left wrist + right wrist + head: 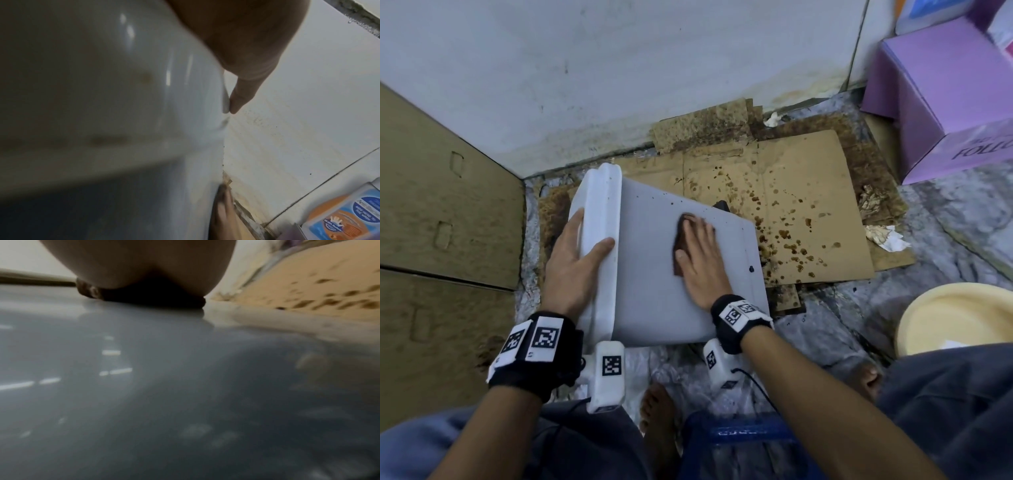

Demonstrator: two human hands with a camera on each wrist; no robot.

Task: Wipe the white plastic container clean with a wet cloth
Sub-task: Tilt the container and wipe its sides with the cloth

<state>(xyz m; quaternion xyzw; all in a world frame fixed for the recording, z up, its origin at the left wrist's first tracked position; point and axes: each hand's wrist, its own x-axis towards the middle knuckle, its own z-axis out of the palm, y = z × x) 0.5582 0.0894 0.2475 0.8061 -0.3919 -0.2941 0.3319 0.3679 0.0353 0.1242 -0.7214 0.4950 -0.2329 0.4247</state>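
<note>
The white plastic container (654, 274) lies on its side on the floor, rim to the left. My left hand (577, 253) grips that thick rim (599, 205), thumb on the near face and fingers over the far edge. My right hand (702, 260) lies flat on the upturned side and presses a brown wet cloth (681, 233) against it. A few dark specks dot the side near its far edge. In the right wrist view the cloth (92, 292) is squashed under my palm on the glossy container (144, 386). The left wrist view shows one finger (240, 97) along the container (102, 97).
Stained, spattered cardboard (791, 205) covers the floor behind the container, against a white wall (619, 68). Brown cartons (441, 205) stand at the left, a purple box (945, 102) at the far right. A pale yellow basin (955, 318) sits at my right. Crumpled tissue (887, 236) lies nearby.
</note>
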